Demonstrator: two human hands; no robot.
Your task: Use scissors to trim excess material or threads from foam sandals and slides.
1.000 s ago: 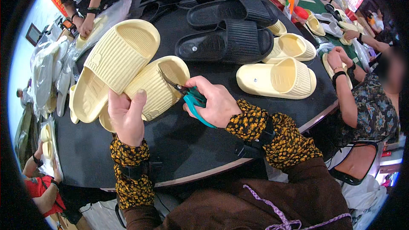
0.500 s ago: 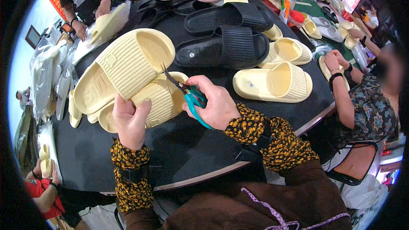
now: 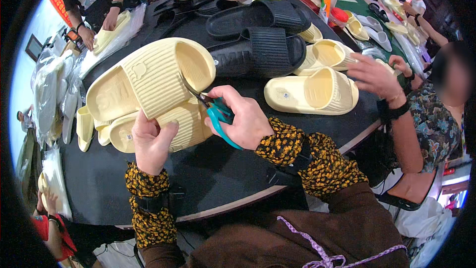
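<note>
Cream slipper (image 3: 158,87) — the upper one of an overlapping pair — over the left part of the dark table (image 3: 223,173), long axis slanting from lower left to upper right, ribbed strap facing up. Left hand (image 3: 152,144) is the nearer: it meets the strap's near edge from below, so the slipper lies directly beyond its fingers. Left fingertips run out of sight behind that edge, with the thumb lying apart to the right over the second slipper (image 3: 186,131); cannot tell how firmly they close, or on which of the two. Right hand (image 3: 243,119) has its fingers wrapped around the teal handles of the scissors (image 3: 214,114); from there the slipper lies up and to the left. Blades point up-left, across the slipper's long axis, tips at the right edge of the strap; contact cannot be confirmed. Labels: raised bear-shaped outline (image 3: 141,71) on the upper strap; small round sticker (image 3: 130,137) on the second slipper's footbed, similar round stickers on a black slipper (image 3: 275,52) and on the cream slide (image 3: 342,92) to the right — marks too small to read with confidence. Red banner (image 3: 58,6) at far upper left, lettering bent by the lens, not legible.
</note>
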